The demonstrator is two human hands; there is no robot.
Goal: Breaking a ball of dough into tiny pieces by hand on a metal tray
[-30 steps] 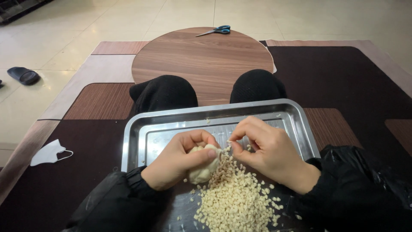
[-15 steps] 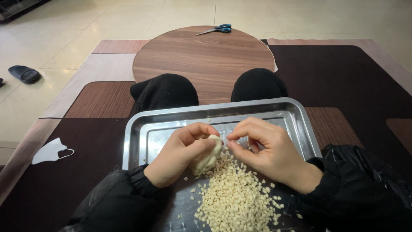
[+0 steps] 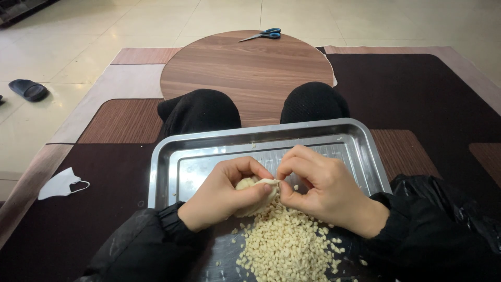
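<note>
A steel tray rests on my lap. My left hand is closed around a pale lump of dough over the tray. The fingertips of my right hand pinch the top edge of that lump, close to my left thumb. Below both hands lies a heap of small cream-coloured dough bits on the near part of the tray. Black sleeves cover both wrists.
My knees in black trousers stick out past the tray. Beyond them is a round wooden board with blue-handled scissors at its far edge. A white face mask lies on the dark rug at left, a dark slipper on the tiles.
My hands have turned the dough lump slightly and drawn closer together; the right fingertips now pinch it nearer my left thumb. The tray and heap stay put.
</note>
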